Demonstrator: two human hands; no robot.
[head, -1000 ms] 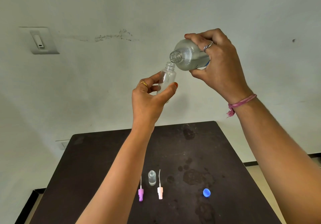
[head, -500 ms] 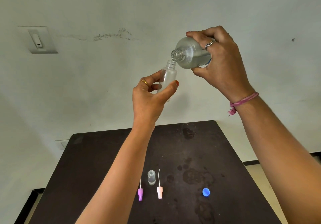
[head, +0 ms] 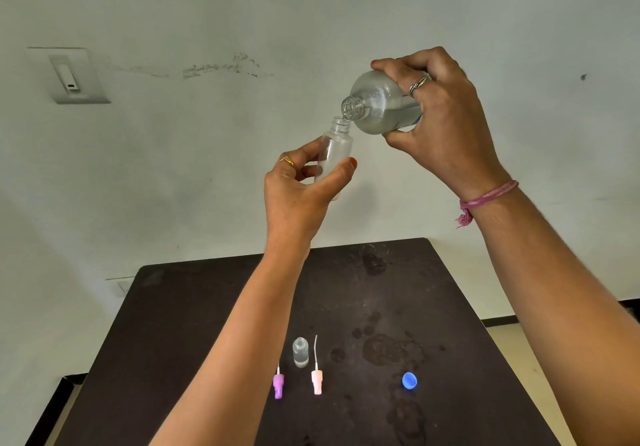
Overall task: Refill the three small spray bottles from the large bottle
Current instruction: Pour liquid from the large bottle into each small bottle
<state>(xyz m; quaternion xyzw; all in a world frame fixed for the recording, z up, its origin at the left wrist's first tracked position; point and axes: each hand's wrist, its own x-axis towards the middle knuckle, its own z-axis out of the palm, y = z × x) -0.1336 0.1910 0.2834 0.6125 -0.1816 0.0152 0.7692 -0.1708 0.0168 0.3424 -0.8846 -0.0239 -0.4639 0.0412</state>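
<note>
High in front of the wall, my left hand (head: 298,196) grips a small clear spray bottle (head: 336,151) upright, its neck open. My right hand (head: 446,123) holds the large clear bottle (head: 377,106) tipped on its side, with its open mouth right above the small bottle's neck. A second small clear bottle (head: 300,352) stands uncapped on the dark table (head: 207,307). A purple spray head (head: 278,384) and a pale pink spray head (head: 316,378) lie on either side of it. I see no third small bottle.
A blue cap (head: 409,381) lies on the table to the right, among wet stains. A wall switch plate (head: 69,75) is mounted at upper left. Floor shows past the table's right and left edges.
Both hands have kept their hold. The large bottle's mouth has come slightly lower, closer over the small bottle's neck.
</note>
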